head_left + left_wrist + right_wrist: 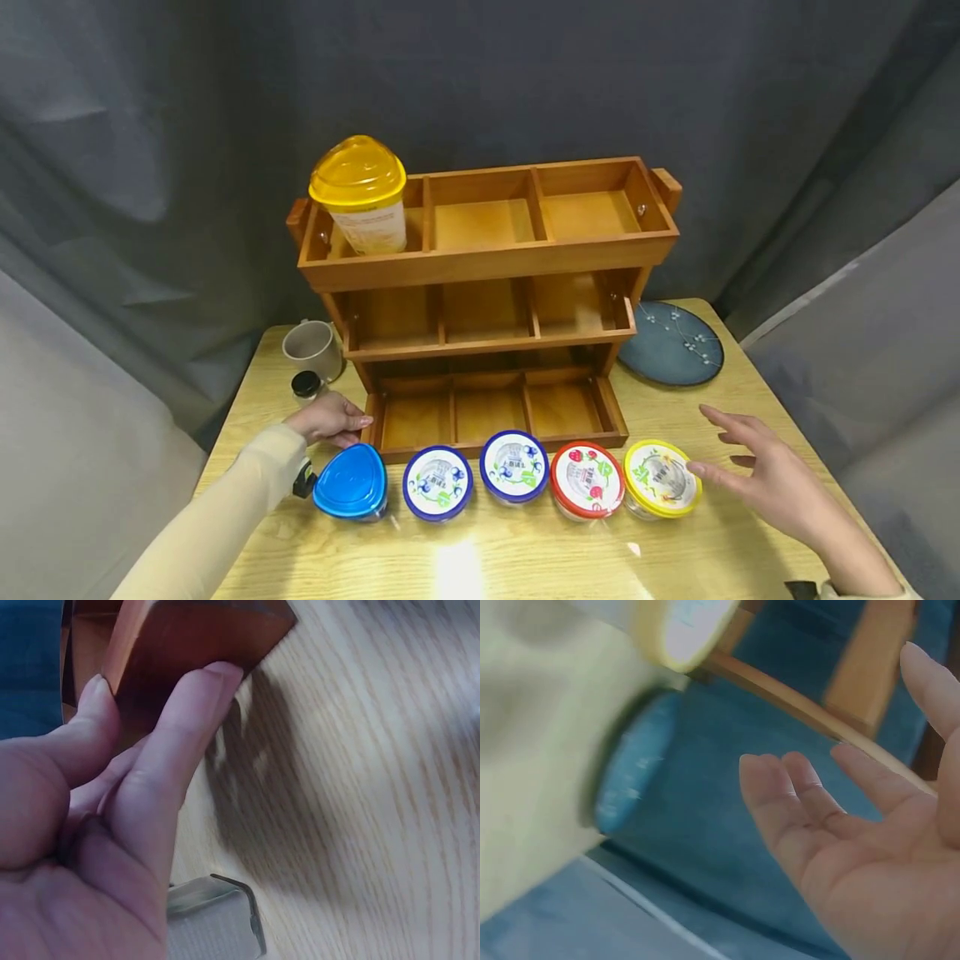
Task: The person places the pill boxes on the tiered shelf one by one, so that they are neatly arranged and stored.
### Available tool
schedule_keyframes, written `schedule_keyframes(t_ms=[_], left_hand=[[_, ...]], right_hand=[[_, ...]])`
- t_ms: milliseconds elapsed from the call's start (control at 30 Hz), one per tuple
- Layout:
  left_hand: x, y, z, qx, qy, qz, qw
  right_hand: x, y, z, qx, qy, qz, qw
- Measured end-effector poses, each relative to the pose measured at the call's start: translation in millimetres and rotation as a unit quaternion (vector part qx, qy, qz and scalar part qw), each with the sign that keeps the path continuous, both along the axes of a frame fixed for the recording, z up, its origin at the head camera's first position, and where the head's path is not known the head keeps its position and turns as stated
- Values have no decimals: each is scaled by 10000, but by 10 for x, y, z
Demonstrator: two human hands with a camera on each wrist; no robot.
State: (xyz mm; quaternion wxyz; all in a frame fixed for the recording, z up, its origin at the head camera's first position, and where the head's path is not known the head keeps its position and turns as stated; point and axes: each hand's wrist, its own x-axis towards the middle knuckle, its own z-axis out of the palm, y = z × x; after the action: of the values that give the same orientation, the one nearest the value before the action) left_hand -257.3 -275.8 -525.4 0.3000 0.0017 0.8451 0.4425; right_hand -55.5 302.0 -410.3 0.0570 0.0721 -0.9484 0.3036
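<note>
Left hand [332,418] pinches the near left end of the 3-tier rack [487,262], likely stiff and heavy, best held by its handles [667,190]; right hand [776,475] fingers seem loosely spread.

Table [459,558] glare nr front; R wrist pic blurry, L dim.

You have a lane across the tabletop [540,558], toward its near edge, in front of the row of lidded cups [514,465]; that row hinders a low approach to the wooden rack [487,260]. Near the left edge, a mug [322,358] and a black-capped jar [306,384] stand in your way. Your right grip [772,475] has room toward the right edge, with a plate [671,343] obstructing the far right corner.
</note>
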Motion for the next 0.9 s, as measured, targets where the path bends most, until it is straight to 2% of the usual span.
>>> schedule_keyframes(t_ms=[167,333,533,900], left_hand=[[0,-17,30,144,-75,-30,9999],[5,-37,56,205,-58,-199,9996],[-8,-15,16,114,-121,17,9999],[16,-3,19,-32,-43,42,10000]], right_hand=[[17,-30,-263,-168,-404,83,9990],[28,-69,-434,-368,-800,102,9961],[32,-103,-637,-276,-738,182,9967],[19,-160,-849,-240,-899,102,9956]])
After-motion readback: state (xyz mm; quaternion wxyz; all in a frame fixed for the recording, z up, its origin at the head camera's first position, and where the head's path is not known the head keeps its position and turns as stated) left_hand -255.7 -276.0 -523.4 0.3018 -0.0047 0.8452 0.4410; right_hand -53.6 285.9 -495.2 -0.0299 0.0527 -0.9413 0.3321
